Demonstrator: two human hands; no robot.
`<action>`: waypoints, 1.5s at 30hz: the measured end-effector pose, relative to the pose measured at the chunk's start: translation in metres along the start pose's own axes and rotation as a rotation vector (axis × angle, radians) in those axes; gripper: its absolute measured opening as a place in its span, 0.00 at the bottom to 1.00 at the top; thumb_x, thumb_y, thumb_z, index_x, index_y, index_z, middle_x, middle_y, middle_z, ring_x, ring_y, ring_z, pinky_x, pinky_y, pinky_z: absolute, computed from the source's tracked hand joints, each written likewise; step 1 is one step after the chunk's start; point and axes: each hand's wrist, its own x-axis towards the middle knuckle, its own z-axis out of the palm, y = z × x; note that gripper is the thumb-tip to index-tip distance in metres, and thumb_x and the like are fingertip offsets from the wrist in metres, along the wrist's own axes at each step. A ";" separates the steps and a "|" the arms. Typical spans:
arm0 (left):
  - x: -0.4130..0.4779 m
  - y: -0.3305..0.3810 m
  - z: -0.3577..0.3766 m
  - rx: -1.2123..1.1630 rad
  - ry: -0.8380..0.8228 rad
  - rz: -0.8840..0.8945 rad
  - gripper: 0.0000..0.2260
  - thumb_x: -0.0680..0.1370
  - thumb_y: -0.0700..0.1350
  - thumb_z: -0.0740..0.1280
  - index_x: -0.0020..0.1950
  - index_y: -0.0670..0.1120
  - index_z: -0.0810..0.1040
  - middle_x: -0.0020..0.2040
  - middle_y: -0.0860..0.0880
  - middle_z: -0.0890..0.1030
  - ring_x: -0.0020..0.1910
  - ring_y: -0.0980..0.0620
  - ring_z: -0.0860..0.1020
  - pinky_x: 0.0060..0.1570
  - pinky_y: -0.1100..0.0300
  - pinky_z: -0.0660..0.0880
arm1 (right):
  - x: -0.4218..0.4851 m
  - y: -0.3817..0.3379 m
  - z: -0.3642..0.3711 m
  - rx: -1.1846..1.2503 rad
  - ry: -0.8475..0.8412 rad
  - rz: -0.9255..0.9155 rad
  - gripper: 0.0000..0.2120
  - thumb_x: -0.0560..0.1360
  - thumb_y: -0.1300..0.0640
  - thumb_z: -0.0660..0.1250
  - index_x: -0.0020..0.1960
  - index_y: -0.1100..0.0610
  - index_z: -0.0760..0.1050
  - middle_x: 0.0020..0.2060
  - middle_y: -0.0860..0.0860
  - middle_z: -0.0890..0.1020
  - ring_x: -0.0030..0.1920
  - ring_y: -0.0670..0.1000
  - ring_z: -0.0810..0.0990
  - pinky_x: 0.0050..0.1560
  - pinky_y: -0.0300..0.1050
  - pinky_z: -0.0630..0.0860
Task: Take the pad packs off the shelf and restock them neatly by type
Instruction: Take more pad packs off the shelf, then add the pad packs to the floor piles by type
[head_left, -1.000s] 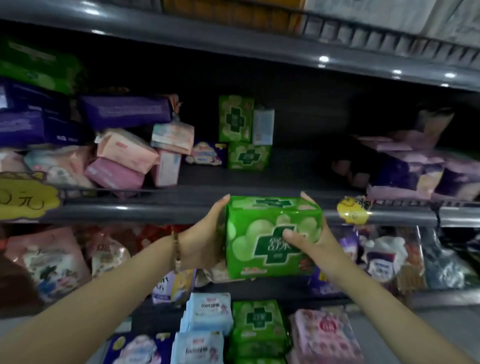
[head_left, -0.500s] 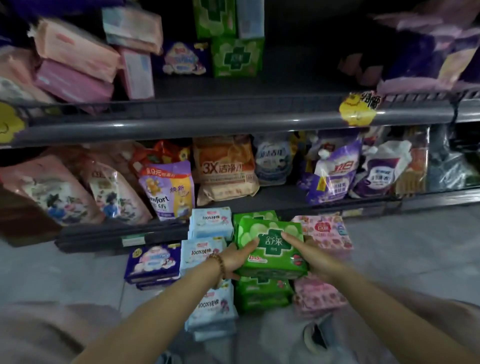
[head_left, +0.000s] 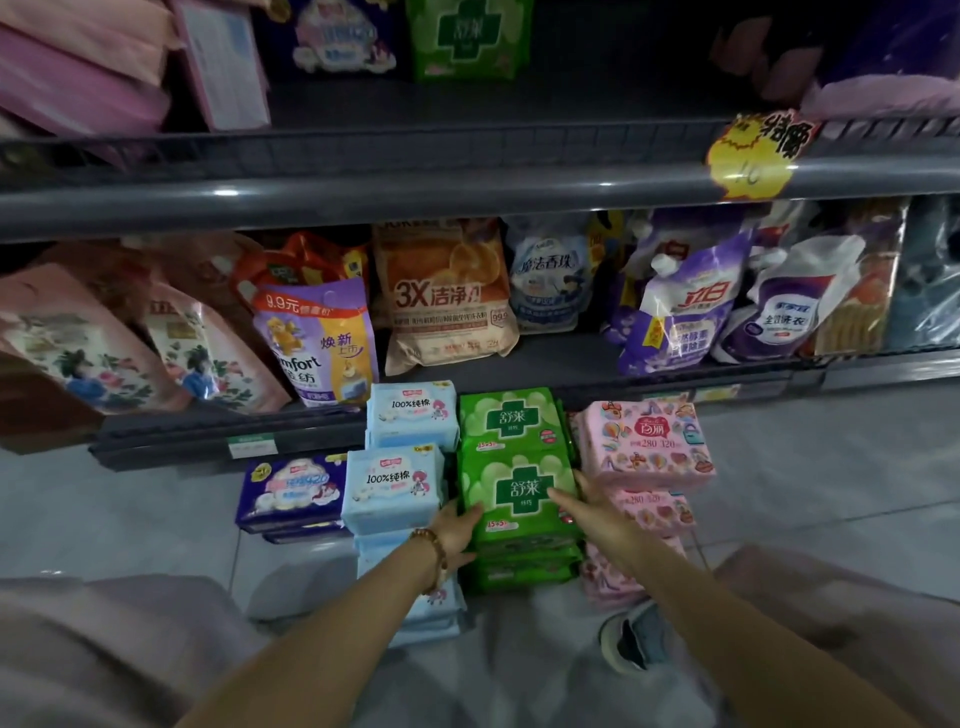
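On the floor in front of the bottom shelf (head_left: 234, 431), pad packs stood sorted in stacks by colour. A green pack (head_left: 519, 499) lay flat on top of the nearer green stack, with a second green stack (head_left: 506, 418) just behind it. Both hands were on this top pack. The left hand (head_left: 457, 530), a beaded bracelet (head_left: 434, 545) on its wrist, lay against the pack's near left edge with the thumb tip on the top face. Its other fingers went down between the green and light blue stacks, so I could not tell whether they gripped. The right hand (head_left: 597, 514) was spread wide, one straight finger resting on the pack's top face and another lying along its right edge.

Light blue packs (head_left: 395, 488) were piled just left of the green ones, touching them, and a dark blue pack (head_left: 293, 488) sat beside those. Pink packs (head_left: 644, 441) were stacked just right of the green. Detergent pouches (head_left: 447, 301) leaned on the bottom shelf behind. Higher up, another green pack (head_left: 467, 39) stood on the upper shelf, whose rail (head_left: 415, 197) carried a yellow price tag (head_left: 758, 156). A shoe (head_left: 631, 644) showed below the right forearm.
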 end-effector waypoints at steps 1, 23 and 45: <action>0.003 -0.003 -0.001 0.007 0.019 -0.002 0.22 0.82 0.45 0.60 0.75 0.46 0.61 0.70 0.43 0.70 0.67 0.42 0.71 0.65 0.47 0.69 | 0.003 0.002 0.001 -0.010 0.017 0.003 0.36 0.69 0.37 0.70 0.73 0.43 0.63 0.67 0.47 0.74 0.62 0.51 0.75 0.67 0.56 0.70; -0.088 0.117 -0.041 0.853 0.080 0.707 0.20 0.81 0.46 0.62 0.72 0.46 0.66 0.68 0.47 0.72 0.66 0.48 0.71 0.64 0.58 0.69 | -0.062 -0.118 -0.012 -0.906 -0.048 -0.375 0.26 0.81 0.45 0.57 0.76 0.51 0.59 0.75 0.49 0.61 0.73 0.50 0.62 0.71 0.45 0.62; -0.069 0.445 -0.061 0.817 0.443 1.247 0.46 0.68 0.72 0.60 0.77 0.57 0.40 0.78 0.56 0.44 0.76 0.53 0.53 0.73 0.51 0.58 | 0.040 -0.464 -0.045 -0.086 0.339 -0.869 0.40 0.70 0.44 0.71 0.76 0.48 0.55 0.73 0.46 0.59 0.71 0.47 0.63 0.62 0.39 0.64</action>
